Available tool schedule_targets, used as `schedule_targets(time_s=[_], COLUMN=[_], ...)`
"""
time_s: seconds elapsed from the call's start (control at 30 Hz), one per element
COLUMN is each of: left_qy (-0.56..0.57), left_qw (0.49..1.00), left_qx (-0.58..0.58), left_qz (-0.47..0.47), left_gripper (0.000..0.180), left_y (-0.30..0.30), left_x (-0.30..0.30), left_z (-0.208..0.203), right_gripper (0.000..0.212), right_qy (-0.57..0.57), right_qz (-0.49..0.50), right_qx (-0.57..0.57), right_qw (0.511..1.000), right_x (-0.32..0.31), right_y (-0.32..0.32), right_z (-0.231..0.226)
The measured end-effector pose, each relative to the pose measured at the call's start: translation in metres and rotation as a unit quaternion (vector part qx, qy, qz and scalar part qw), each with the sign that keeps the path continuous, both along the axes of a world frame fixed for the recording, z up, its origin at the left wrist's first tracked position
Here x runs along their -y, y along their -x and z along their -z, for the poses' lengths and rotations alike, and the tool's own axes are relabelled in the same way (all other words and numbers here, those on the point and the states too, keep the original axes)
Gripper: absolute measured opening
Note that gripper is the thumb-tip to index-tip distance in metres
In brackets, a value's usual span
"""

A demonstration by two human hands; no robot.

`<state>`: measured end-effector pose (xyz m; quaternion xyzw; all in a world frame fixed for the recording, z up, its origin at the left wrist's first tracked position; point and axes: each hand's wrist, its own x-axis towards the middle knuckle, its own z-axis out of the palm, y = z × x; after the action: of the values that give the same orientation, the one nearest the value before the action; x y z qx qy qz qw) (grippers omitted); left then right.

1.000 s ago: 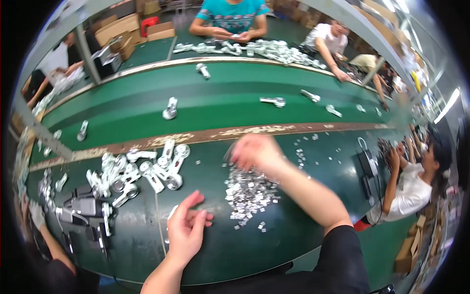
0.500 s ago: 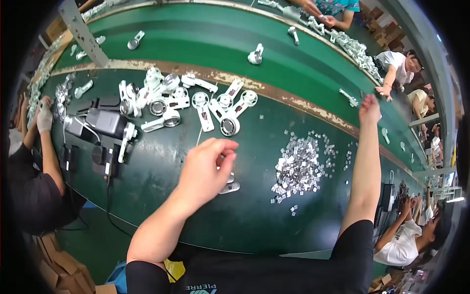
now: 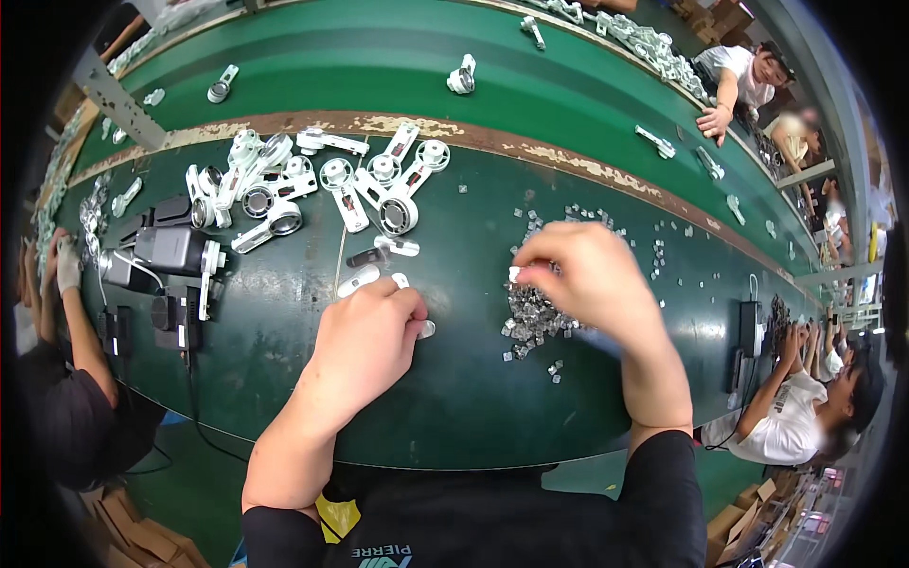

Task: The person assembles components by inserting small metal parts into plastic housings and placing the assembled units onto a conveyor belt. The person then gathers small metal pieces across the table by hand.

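My left hand (image 3: 367, 331) is closed over the middle of the green table, its thumb and fingers pinching a small pale oval piece (image 3: 427, 328). Close by its fingertips lie a white oval cover (image 3: 360, 281), a dark oval cover (image 3: 366, 257) and another pale cover (image 3: 403, 246). To the right, my right hand (image 3: 592, 279) hovers at a pile of small clear-silver square pieces (image 3: 532, 320) and hides part of it. Between its thumb and forefinger is a tiny white piece (image 3: 514, 274).
White handheld fans (image 3: 350, 199) lie heaped at the back left, beside black box-shaped devices (image 3: 170, 251) with cables. Beyond a worn ledge (image 3: 492, 140), a green belt (image 3: 360, 66) carries scattered fans. Co-workers sit left, right and across the belt.
My right hand has come back from above the belt to the pile of square pieces. My left hand has lowered, uncovering the oval covers. Another fan shows on the belt at the right.
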<state>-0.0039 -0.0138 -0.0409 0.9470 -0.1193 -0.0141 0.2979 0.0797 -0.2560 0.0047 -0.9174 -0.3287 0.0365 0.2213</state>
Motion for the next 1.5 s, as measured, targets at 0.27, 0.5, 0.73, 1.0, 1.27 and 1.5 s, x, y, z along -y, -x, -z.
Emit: schedule_targets(time_s=[0.27,0.5,0.73,1.0,1.27,1.5], left_qy=[0.025,-0.028,0.275,0.56,0.678,0.588], left_qw=[0.999,1.0,0.96,0.812,0.698,0.779], left_qx=[-0.034,0.006,-0.043,-0.12,-0.208,-0.166], left_qz=[-0.022,-0.004,0.026,-0.118,-0.101,-0.139], left_gripper=[0.028,0.019,0.028,0.014,0.029,0.019], left_y=[-0.007,-0.002,-0.012,-0.024,-0.024,-0.02], left_x=[-0.016,-0.008,-0.011,-0.013,-0.012,0.007], left_z=[-0.018,-0.008,-0.026,-0.002,0.006,0.001], right_gripper=[0.008,0.008,0.01,0.008,0.018,0.01], right_qy=[0.117,0.088,-0.09,-0.152,-0.029,0.013], right_qz=[0.057,-0.013,-0.091,0.039,-0.09,-0.124], right_qx=[0.053,0.044,0.057,-0.009,-0.11,-0.077], right_qw=[0.99,0.995,0.99,0.988,0.989,0.989], right_x=[-0.007,-0.001,0.002,0.007,-0.011,-0.022], right_y=[0.01,0.007,-0.006,-0.021,0.024,0.037], right_z=[0.03,0.033,0.034,0.037,0.015,0.035])
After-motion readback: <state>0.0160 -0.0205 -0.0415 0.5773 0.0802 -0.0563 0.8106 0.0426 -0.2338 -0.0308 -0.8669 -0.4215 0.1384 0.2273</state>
